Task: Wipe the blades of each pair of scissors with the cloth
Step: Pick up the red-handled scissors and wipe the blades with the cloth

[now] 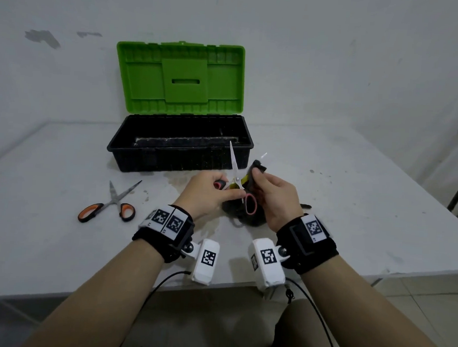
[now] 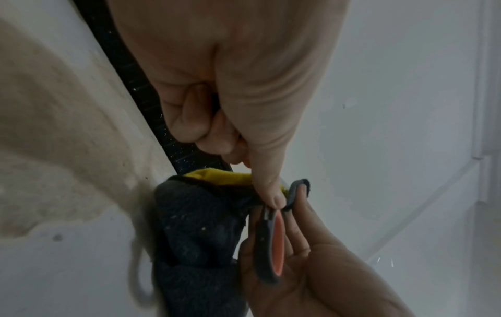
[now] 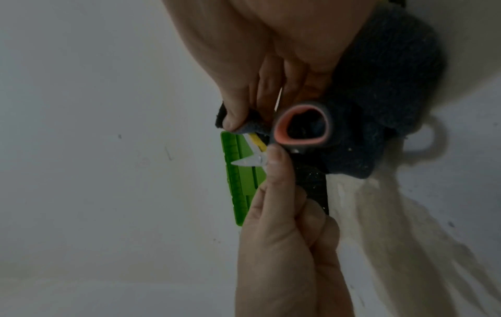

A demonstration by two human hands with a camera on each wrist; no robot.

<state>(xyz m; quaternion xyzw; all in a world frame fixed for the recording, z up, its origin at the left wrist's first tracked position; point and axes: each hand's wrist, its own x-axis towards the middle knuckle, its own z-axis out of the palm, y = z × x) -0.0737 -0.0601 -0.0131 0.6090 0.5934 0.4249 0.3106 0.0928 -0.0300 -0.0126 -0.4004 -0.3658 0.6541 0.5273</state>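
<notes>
A white table (image 1: pixel 354 208), stained and speckled, carries everything, with a scuffed white wall behind it. At the back of the table stands a toolbox (image 1: pixel 180 143) with a black base and its green lid (image 1: pixel 178 79) raised upright. In front of the box, both hands meet just above the table. The left hand (image 1: pixel 208 192) curls its fingers around one handle of the pink-handled scissors (image 1: pixel 236 184), thumb (image 2: pixel 268 188) pressing near the pivot; the scissors are spread wide, one pale blade (image 1: pixel 233 160) pointing up toward the box's front wall and the free pink-lined loop (image 1: pixel 250 204) hanging low between the hands. The right hand (image 1: pixel 274 200) pinches a fold of the dark cloth (image 1: pixel 254 175) around the second blade, whose tip shows just above the fold; the rest of the cloth, with a yellow edge showing near the pivot, hangs bunched beneath the hands onto the table. Well to the left lies a pair of orange-handled scissors (image 1: pixel 110 206), flat on the table, blades parted and pointing away toward the box.
</notes>
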